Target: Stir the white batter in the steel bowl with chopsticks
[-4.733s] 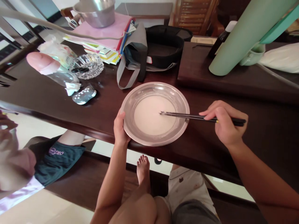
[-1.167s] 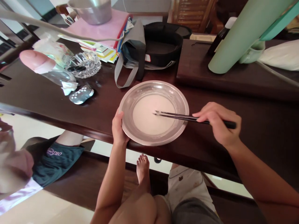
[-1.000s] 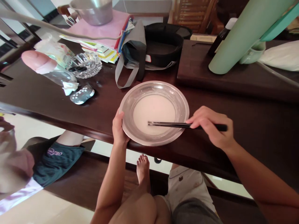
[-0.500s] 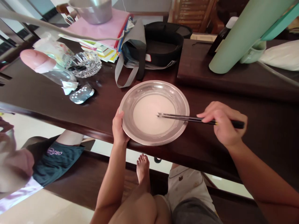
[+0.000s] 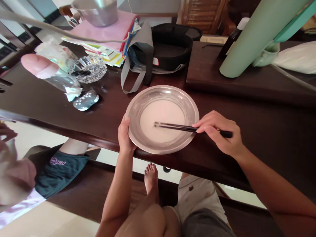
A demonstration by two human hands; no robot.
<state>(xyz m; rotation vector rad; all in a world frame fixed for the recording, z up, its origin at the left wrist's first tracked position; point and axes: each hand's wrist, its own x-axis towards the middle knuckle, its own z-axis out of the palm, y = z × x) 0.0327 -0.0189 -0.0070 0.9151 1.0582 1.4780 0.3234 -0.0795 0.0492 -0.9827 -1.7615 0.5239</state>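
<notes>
A shallow steel basin (image 5: 134, 131) rests at the front edge of the dark table, with a milky white liquid (image 5: 163, 113) in its bottom. My left hand (image 5: 125, 136) grips the basin's left rim, thumb on top and fingers underneath out of sight. In my right hand (image 5: 219, 131), at the basin's right side, is a pair of black chopsticks (image 5: 177, 127), closed between thumb and fingers. Their tips, coated in white, lie over the left part of the liquid; whether they touch it I cannot tell.
Behind the basin stand a grey bag (image 5: 142, 42) and a black round case (image 5: 172, 49). A green cylinder (image 5: 254, 42) leans in at the right. To the left are a glass bowl (image 5: 97, 70) and a remote control (image 5: 86, 100). Another person (image 5: 61, 168) sits at the left.
My right hand has moved left with the chopsticks, up to the basin's rim, and their tips have shifted left across the liquid. My left hand keeps its hold on the basin.
</notes>
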